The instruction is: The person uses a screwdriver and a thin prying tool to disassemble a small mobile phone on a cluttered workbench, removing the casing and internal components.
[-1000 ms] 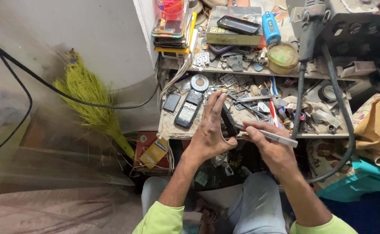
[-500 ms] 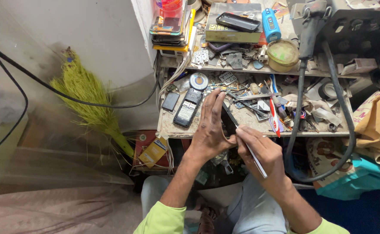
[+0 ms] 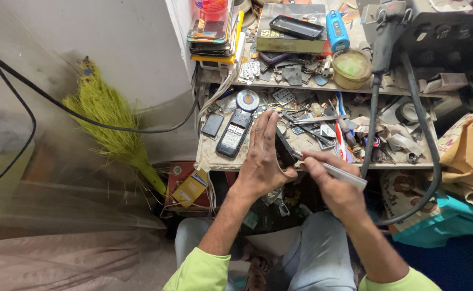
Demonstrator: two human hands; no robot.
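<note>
My left hand (image 3: 260, 159) holds a small black phone (image 3: 285, 148) on edge, fingers straight up along its back, just in front of the low workbench (image 3: 215, 159). My right hand (image 3: 330, 180) grips a slim silver tool (image 3: 336, 171) like a pen, its tip touching the phone's lower side. Both hands hover over my lap, with grey trousers below. On the bench behind the left hand lies an opened dark phone (image 3: 233, 133) next to a round blue-rimmed tin (image 3: 247, 100).
The bench is crowded with phone parts, small tools and tape. A shelf above carries a stack of phones (image 3: 212, 29), a black tray (image 3: 297, 26), a blue device (image 3: 337, 24) and a round tin (image 3: 352, 67). A green broom (image 3: 115, 132) leans at left; black cables hang at right.
My right hand has turned the silver tool from pointing right to angled back toward me, keeping its tip at the phone. The left hand stayed nearly still with the phone.
</note>
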